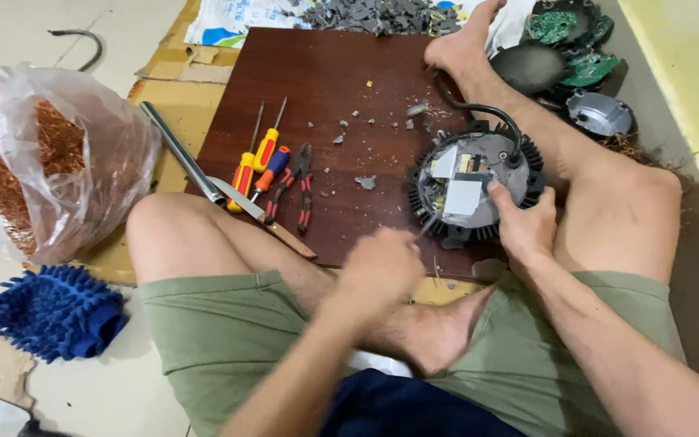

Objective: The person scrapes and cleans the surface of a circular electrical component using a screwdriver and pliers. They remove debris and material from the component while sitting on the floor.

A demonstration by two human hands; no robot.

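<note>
On the brown board (317, 89), right hand (525, 229) pinches the round finned unit (474, 188); left hand (382, 271) blurred, fingers unreadable. Best keep unit braced.

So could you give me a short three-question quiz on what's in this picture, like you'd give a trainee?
1. True or false: the right hand rests on the round finned lamp housing.
2. Which lies on the wooden board left of the housing? A) screwdrivers and pliers B) a hammer C) scissors
3. What fills the clear plastic bag at the far left?

Key: 1. True. 2. A. 3. Copper-coloured wire. The left hand is blurred, so its grip cannot be judged.
</note>
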